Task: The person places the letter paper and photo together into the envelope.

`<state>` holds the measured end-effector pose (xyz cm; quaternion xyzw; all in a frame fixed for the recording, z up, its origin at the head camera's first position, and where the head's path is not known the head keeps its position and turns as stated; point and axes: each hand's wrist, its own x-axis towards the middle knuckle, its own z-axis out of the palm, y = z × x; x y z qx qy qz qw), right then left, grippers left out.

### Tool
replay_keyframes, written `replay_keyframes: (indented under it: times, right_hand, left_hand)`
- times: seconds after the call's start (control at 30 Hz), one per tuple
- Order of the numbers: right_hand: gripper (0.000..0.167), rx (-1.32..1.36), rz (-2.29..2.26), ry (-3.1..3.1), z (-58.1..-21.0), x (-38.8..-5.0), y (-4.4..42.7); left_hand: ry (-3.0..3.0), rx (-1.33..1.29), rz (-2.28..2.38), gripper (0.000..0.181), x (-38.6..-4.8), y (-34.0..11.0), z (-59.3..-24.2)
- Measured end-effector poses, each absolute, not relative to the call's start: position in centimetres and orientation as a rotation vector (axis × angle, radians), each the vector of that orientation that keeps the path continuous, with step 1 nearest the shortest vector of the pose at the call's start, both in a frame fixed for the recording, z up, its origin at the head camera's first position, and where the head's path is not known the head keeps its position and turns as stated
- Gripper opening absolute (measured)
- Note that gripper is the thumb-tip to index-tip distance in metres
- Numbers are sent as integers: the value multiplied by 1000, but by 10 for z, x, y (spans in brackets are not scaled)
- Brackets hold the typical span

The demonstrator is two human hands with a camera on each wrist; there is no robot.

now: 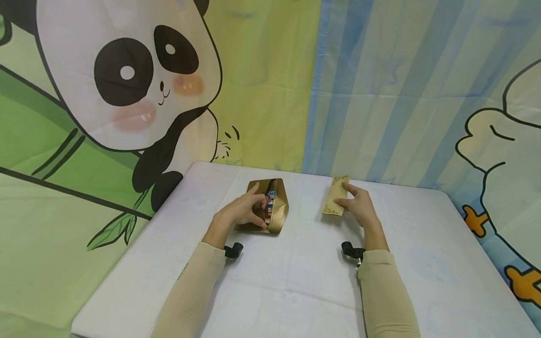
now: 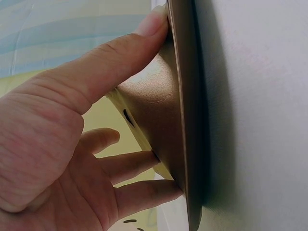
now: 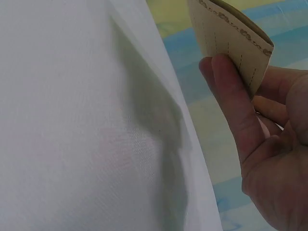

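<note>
On the left of the table a gold-brown envelope [image 1: 280,217] lies with its flap open to the right and a colourful printed piece [image 1: 269,206] showing inside. My left hand [image 1: 243,210] is over it; in the left wrist view the thumb and fingertips of that hand [image 2: 72,125] touch the envelope [image 2: 159,110]. My right hand [image 1: 361,205] pinches a folded cream paper [image 1: 336,195] with a patterned border, held above the table. The right wrist view shows the paper [image 3: 231,43] between the thumb and fingers of the right hand [image 3: 269,144].
A white cloth covers the table [image 1: 296,281]. Behind it hangs a printed curtain [image 1: 262,84] with a panda on the left and blue stripes on the right. Black wrist mounts [image 1: 234,250] sit at both sleeves.
</note>
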<state>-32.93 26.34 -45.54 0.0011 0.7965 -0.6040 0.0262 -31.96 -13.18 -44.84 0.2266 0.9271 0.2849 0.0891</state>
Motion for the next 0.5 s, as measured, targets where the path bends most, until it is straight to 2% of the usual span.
replay_keyframes:
  times: [0.5]
  right_hand:
    - [83,-13,-1912,2473,-457,-335,248]
  left_hand:
    - [2752,671,851,46,-318,-133,-447]
